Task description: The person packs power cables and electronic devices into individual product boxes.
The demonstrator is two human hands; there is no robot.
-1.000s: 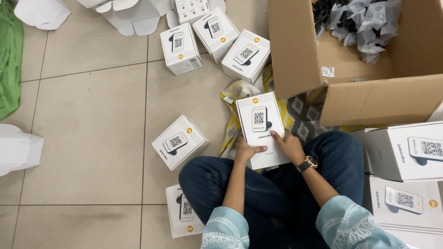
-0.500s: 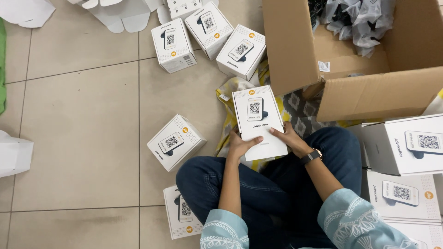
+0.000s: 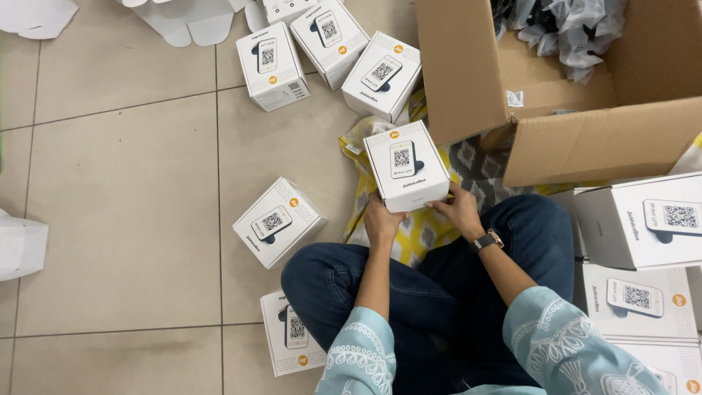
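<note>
White product box [image 3: 406,165] at the frame's centre, grasped at its near edge by the left hand [image 3: 382,219] and right hand [image 3: 461,211]. Similar boxes [image 3: 276,222] lie around on the tiled floor [image 3: 124,183]; an open cardboard carton [image 3: 585,139] sits upper right.

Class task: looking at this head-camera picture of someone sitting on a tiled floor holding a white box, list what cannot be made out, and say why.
- What the held box contains: it is closed.
- Palms and fingertips of the left hand and right hand: behind the box's near edge.
- What is inside the grey bags in the carton: crumpled plastic, cut by the top edge.
- The box by the knee: partly under the leg.
- The right-hand boxes: cut by the right edge.
</note>
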